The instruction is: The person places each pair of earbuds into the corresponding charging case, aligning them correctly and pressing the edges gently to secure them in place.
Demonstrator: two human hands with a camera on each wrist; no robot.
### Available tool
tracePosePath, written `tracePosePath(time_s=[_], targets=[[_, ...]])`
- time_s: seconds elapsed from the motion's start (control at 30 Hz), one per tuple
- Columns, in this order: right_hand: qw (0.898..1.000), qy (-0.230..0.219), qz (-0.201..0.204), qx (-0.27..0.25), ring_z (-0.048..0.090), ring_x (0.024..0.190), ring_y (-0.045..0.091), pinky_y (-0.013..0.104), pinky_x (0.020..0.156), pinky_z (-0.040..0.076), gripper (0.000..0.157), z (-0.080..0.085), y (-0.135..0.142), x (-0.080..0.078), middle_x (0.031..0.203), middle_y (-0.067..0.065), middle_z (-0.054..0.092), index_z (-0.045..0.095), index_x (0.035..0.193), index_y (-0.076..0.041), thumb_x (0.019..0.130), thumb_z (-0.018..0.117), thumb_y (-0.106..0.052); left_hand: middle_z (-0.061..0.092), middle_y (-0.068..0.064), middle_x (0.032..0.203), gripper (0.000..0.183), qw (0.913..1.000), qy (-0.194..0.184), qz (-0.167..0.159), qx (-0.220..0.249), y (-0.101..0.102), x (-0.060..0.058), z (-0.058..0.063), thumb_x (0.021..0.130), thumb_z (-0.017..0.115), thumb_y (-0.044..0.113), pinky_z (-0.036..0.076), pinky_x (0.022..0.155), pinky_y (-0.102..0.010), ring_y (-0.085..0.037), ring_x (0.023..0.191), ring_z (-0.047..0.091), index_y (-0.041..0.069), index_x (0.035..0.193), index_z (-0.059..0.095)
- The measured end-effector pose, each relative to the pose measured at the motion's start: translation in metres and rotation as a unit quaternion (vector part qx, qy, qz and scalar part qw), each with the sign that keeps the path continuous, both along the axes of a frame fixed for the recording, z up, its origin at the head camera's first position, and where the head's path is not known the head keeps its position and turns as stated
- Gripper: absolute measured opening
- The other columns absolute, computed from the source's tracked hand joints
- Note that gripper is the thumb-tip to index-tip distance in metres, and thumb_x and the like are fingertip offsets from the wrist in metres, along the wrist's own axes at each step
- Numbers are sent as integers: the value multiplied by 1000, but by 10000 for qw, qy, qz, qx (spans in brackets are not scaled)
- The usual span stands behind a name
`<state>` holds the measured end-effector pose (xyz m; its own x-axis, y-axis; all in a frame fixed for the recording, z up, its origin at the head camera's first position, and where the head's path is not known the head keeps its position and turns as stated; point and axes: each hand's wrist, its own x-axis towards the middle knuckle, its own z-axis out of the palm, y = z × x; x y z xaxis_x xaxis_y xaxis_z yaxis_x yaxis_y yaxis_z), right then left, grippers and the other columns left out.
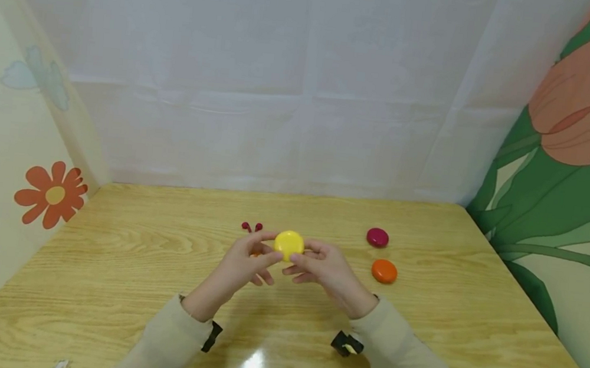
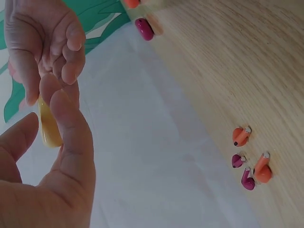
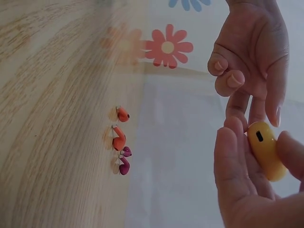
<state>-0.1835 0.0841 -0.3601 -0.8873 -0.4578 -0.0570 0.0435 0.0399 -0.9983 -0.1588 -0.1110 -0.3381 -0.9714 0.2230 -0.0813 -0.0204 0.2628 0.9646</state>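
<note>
Between the fingertips of both hands, held up over the table, is a small round yellow earbud case (image 1: 289,245). My left hand (image 1: 246,256) pinches its left side, thumb in front and index finger behind. On the opposite side my right hand (image 1: 333,272) pinches it the same way. The right wrist view shows a dark charging port on the case (image 3: 270,154); its lid seam does not show. Beyond the hands lie two magenta earbuds (image 2: 248,180) and two orange earbuds (image 2: 262,170), the orange ones mostly hidden by the left hand in the head view.
To the right on the wooden table (image 1: 122,262) sit a magenta case (image 1: 377,237) and, nearer, an orange case (image 1: 384,271). A small white piece (image 1: 59,367) lies at the front left edge. White sheeting (image 1: 304,90) hangs behind; flower-printed panels flank both sides.
</note>
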Motion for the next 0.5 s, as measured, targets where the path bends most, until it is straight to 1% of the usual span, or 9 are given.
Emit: tracePosePath(time_s=[0.17,0.3,0.4,0.5], targets=[[10000,24,-23,51,71,84,9,29,78,60,42,0,-1,1,114,19,73,53,133,12,100,61,-13,66,-18,107,46,10000,63,35,-1,-1,1,-2,100,62,15,54,58,-27,-9,59,65,2,142,51],[10000,31,-20,60,69,84,9,28,79,59,42,0,-3,1,111,15,73,54,132,12,99,62,-12,66,-17,106,44,9999,-22,89,43,-3,2,-4,99,63,16,54,59,-27,-9,58,64,4,140,52],[9999,34,-18,114,69,85,8,31,82,59,45,-1,-5,2,115,18,72,52,135,12,99,63,-12,65,-15,104,43,9999,-90,117,62,-5,3,-7,99,63,17,54,60,-26,-10,59,65,5,139,53],[9999,14,-20,164,69,86,9,37,87,59,46,-2,-7,4,120,23,69,50,137,11,99,63,-10,64,-13,103,43,9998,-154,143,68,-8,3,-10,99,64,17,54,61,-26,-11,61,67,5,139,54]])
